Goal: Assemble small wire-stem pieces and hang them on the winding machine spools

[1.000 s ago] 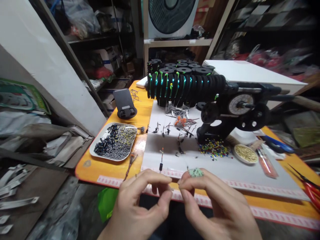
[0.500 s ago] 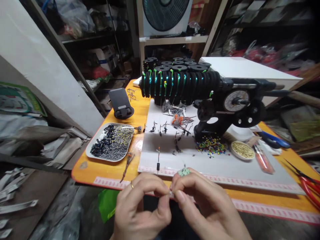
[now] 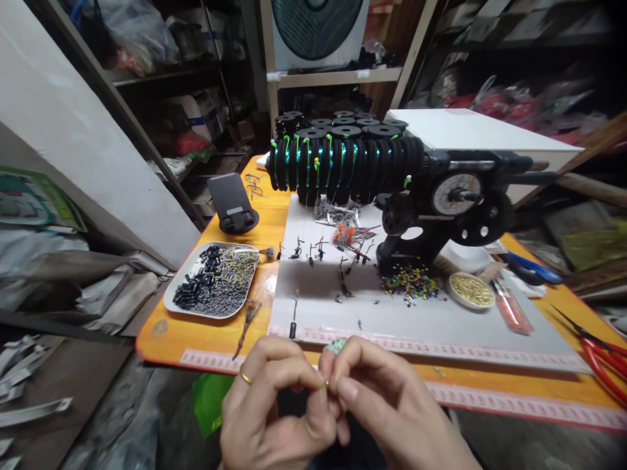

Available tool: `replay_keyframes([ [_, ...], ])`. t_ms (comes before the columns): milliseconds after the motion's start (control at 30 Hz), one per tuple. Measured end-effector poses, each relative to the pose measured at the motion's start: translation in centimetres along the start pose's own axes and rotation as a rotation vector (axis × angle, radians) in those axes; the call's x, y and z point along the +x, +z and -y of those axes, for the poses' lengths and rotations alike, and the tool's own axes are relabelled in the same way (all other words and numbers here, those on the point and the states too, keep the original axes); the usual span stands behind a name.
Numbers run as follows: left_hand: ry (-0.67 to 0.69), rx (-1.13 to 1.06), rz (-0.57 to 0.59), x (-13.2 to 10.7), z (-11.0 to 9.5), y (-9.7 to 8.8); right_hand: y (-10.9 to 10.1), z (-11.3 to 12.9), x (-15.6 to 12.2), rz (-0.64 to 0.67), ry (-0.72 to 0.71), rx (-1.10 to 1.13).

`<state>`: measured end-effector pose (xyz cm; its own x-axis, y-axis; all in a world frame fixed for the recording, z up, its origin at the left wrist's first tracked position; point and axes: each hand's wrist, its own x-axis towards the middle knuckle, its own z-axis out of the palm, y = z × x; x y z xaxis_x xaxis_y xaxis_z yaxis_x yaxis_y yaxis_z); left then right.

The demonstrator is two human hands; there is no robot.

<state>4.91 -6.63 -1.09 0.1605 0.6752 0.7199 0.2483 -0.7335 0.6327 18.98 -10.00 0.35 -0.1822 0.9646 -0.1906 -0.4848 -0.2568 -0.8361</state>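
My left hand (image 3: 274, 411) and my right hand (image 3: 386, 408) meet just in front of the orange table's near edge (image 3: 206, 356). Both are closed in a pinch, fingertips touching each other around something too small to make out. A gold ring sits on a left finger, and a green patterned nail shows on the right hand. Closest to them on the white mat (image 3: 441, 326) lies a thin rig with a black sleeve (image 3: 292, 320).
A black winding machine (image 3: 441, 202) carrying a row of black spools with green line (image 3: 343, 166) stands at the mat's back. A tray of small dark tubes (image 3: 215, 281), coloured beads (image 3: 409, 284), a dish of gold beads (image 3: 470, 290), a phone stand (image 3: 232, 205) and red scissors (image 3: 602, 356) surround it.
Both hands have drawn closer together and lower toward me, the pinching fingertips now touching. The view has shifted slightly, so the table appears a little farther left and up.
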Motion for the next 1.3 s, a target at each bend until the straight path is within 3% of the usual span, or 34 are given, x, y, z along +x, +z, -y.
replay_keyframes([
  [367, -0.098, -0.048, -0.034, -0.7, 0.0, 0.1, 0.5, -0.4, 0.0, 0.065, -0.014, -0.040],
  [667, -0.069, -0.020, -0.070, -0.3, -0.4, 0.4, 1.2, -0.8, -0.2, -0.042, -0.049, 0.087],
  [867, -0.105, -0.097, -0.019, -0.1, 0.0, 0.2, 0.3, -1.6, 0.4, 0.105, -0.053, 0.147],
  [967, -0.186, -0.206, -0.019, -0.4, 0.3, 0.3, 0.5, -1.4, 0.4, 0.108, -0.042, 0.122],
  [1133, -0.327, -0.324, -0.092, -0.9, 0.0, 1.3, 1.3, -0.8, -0.2, -0.014, -0.057, 0.006],
  [1300, -0.417, -0.377, -0.173, -1.3, -0.7, 2.2, 0.9, -0.5, -0.4, -0.123, -0.318, -0.428],
])
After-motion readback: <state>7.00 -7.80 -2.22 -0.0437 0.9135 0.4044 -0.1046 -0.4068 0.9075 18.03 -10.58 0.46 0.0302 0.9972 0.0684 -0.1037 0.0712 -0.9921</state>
